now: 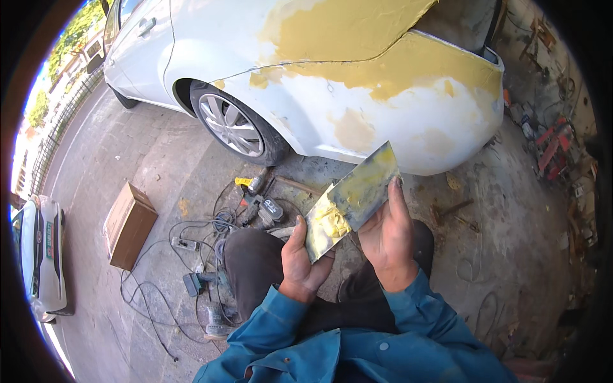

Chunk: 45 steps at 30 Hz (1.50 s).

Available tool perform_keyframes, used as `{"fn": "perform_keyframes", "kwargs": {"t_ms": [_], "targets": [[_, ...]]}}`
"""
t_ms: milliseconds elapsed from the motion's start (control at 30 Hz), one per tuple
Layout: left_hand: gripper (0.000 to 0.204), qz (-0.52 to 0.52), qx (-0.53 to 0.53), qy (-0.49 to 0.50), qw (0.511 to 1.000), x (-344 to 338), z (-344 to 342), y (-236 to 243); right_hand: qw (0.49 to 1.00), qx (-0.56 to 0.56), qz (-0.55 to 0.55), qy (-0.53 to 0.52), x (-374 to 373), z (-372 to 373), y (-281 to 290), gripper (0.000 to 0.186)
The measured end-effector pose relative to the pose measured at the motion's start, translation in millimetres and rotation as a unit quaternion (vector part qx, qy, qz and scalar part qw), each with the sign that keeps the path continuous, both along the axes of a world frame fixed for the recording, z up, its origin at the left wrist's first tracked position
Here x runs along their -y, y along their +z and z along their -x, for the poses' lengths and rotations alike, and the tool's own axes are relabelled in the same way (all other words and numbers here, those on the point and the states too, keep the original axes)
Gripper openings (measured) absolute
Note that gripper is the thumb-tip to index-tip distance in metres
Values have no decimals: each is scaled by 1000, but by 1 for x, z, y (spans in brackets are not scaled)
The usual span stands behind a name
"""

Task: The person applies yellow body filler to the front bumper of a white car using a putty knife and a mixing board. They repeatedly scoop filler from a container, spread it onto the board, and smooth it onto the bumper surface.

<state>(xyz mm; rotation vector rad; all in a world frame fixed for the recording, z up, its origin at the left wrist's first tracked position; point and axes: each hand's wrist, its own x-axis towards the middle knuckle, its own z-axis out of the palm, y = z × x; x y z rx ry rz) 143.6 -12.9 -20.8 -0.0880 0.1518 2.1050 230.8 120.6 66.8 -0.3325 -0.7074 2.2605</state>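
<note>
Stained floor (172,153), flat spreader (369,182) in right hand (388,239), lumpy yellow putty (331,221)

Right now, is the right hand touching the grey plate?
Touching. The head view shows the right hand with its thumb against the right edge of the grey plate, no gap between; its other fingers are mostly hidden.
</note>
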Motion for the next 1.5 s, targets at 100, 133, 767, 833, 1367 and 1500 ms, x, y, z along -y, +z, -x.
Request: {"fn": "perform_keyframes", "kwargs": {"t_ms": [100,133,767,833,1367,1500], "targets": [[54,-7,6,-9,1000,0,0,2,1000,8,5,1,-2,-1,4,49],[54,-10,7,-11,1000,1,0,2,1000,9,2,0,-2,-2,5,48],[44,82,30,126,988,5,25,27,768,249,-556,-199,22,-31,-47,31],[47,71,6,111,991,5,28,21,922,178,-295,-178,19,-13,-46,32],[62,130,-2,156,979,41,120,-53,673,80,-606,417,-155,98,140,50],[56,166,19,124,978,31,153,-75,537,16,-681,497,-230,73,316,30]]}}
